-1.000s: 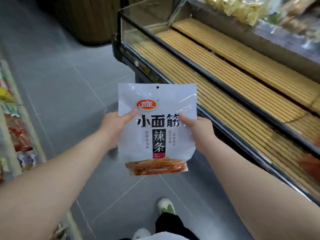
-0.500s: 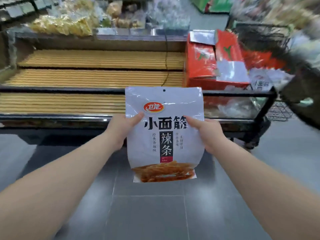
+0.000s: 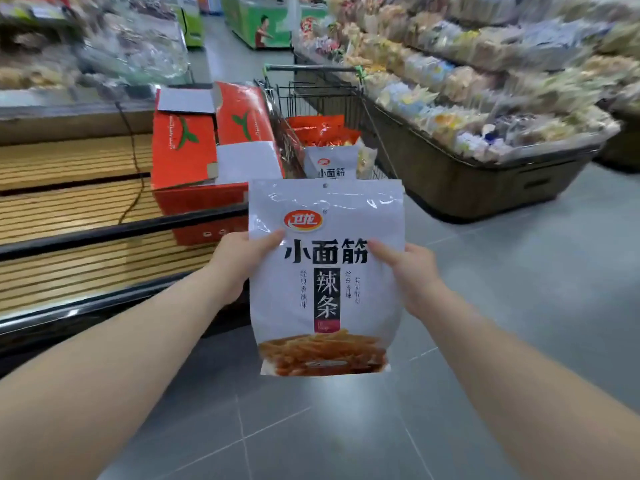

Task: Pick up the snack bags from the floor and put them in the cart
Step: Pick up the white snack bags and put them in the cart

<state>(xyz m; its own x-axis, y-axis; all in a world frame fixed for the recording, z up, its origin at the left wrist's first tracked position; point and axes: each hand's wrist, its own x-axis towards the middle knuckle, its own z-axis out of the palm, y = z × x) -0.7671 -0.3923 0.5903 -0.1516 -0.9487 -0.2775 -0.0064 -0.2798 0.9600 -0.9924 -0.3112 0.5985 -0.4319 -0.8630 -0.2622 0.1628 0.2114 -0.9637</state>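
Note:
A white snack bag point(image 3: 325, 299) with black characters and a red logo is upright in front of me, held by both hands. My left hand point(image 3: 239, 265) grips its left edge with the thumb on the front. My right hand point(image 3: 405, 268) grips its right edge the same way. Straight ahead, beyond the bag, stands a wire shopping cart point(image 3: 322, 95). Inside it lie a similar white bag point(image 3: 330, 164) and red snack bags point(image 3: 318, 128).
An orange cardboard box point(image 3: 194, 157) sits on the slatted wooden display point(image 3: 69, 216) to the left, beside the cart. A low bin of packaged snacks point(image 3: 485, 109) runs along the right. Grey tiled floor point(image 3: 519, 271) lies between them and under my arms.
My view has swung right: the slatted display slid left and the cart now stands straight ahead with the snack bin to its right. Both hands keep the same grip on the bag.

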